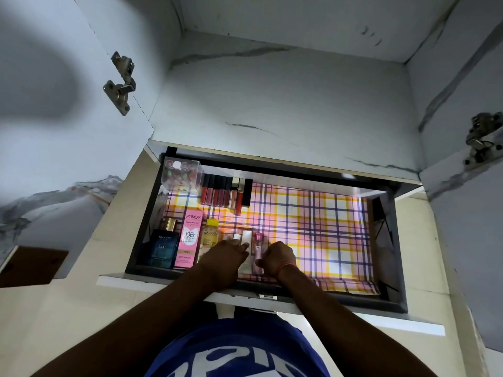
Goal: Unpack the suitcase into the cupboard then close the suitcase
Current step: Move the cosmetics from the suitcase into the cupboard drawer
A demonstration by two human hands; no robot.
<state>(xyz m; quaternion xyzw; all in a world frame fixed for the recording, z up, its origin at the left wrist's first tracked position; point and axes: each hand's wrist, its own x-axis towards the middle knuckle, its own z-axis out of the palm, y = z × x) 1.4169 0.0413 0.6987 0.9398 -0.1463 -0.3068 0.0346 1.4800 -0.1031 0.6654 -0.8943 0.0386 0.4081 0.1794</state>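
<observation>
Checked drawer (321,213): left hand (227,257) perhaps pinching white tube (246,238); right hand (277,258) grips pink bottle (258,251).

The right half of the pulled-out dark-framed drawer (386,240), over its pink and yellow plaid liner (313,227), lies open. The left is crowded: a row of lip gloss tubes (226,193), a clear plastic organiser box (182,174), a blue perfume bottle (163,246), a pink BB cream carton (189,238).

In the open drawer (141,213), a row of lip glosses (226,193) lies at back w/ organiser box (182,174) to its left; at front, left to right: perfume (162,247), BB cream (189,238), Garnier bottle (209,236), small tubes (246,238) btwn both hands
</observation>
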